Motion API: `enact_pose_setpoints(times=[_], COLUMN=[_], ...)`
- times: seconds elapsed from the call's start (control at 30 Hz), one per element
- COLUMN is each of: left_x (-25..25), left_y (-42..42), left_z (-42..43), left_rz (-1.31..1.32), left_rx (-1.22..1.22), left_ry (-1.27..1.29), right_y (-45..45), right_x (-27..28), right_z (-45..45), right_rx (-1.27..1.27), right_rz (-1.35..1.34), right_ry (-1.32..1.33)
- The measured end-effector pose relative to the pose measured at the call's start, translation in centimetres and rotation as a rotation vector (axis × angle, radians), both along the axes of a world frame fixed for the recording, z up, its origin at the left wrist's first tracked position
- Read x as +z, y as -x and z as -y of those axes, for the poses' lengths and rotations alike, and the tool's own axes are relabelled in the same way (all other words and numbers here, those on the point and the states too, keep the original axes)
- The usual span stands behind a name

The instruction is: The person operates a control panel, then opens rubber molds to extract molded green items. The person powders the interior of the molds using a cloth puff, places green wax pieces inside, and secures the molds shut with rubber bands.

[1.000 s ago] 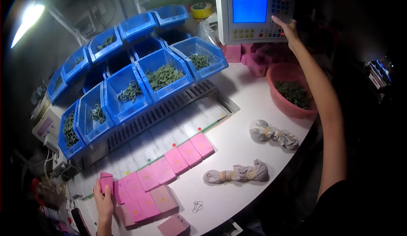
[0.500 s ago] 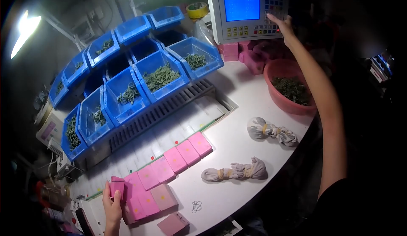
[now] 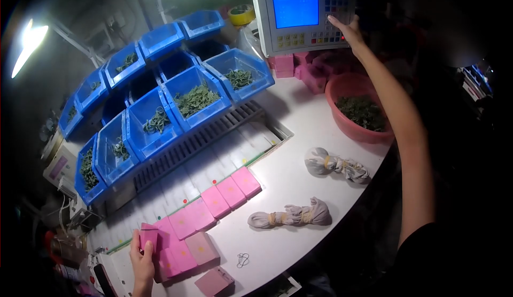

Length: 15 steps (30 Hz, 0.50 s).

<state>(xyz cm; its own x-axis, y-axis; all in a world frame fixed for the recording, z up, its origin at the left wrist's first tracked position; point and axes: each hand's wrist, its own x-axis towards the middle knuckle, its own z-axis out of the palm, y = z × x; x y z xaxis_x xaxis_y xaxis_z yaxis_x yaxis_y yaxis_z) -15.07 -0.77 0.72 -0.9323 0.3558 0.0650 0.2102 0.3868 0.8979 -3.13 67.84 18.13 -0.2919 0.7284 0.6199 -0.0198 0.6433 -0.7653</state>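
My left hand (image 3: 142, 259) grips a small pink block (image 3: 149, 236) at the lower left, thumb on its near side. Beside it, several flat pink blocks (image 3: 215, 201) lie in a slanting row on the white table (image 3: 299, 120). Up at the control panel (image 3: 260, 16), my right hand (image 3: 347, 29) is stretched out with a finger on or just over the keypad (image 3: 335, 8); nothing shows in its fingers. The panel's screen (image 3: 295, 10) glows blue.
Blue bins (image 3: 196, 100) with green pieces stand at the back left. A pink bowl (image 3: 355, 129) of green pieces sits under my right forearm. Two tied cloth bundles (image 3: 291, 216) and a thin band (image 3: 243, 260) lie on the table.
My left hand and its block have moved right, closer against the pink row. The view has shifted slightly; my right hand remains at the keypad.
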Motion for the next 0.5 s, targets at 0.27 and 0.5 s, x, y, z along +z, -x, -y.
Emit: enact_pose_setpoints(times=[0.27, 0.5], left_x=[2.1, 2.8], left_y=[-1.8, -3.6], left_z=[-0.6, 0.1], left_rz=[0.077, 0.099], left_rx=[0.034, 0.096], left_ry=[-0.004, -0.090], right_y=[1.4, -2.8], right_x=[-1.0, -3.1], right_z=[-2.3, -3.2], right_rx=[-0.049, 0.375], right_rz=[-0.101, -0.104], right_ry=[-0.154, 0.335])
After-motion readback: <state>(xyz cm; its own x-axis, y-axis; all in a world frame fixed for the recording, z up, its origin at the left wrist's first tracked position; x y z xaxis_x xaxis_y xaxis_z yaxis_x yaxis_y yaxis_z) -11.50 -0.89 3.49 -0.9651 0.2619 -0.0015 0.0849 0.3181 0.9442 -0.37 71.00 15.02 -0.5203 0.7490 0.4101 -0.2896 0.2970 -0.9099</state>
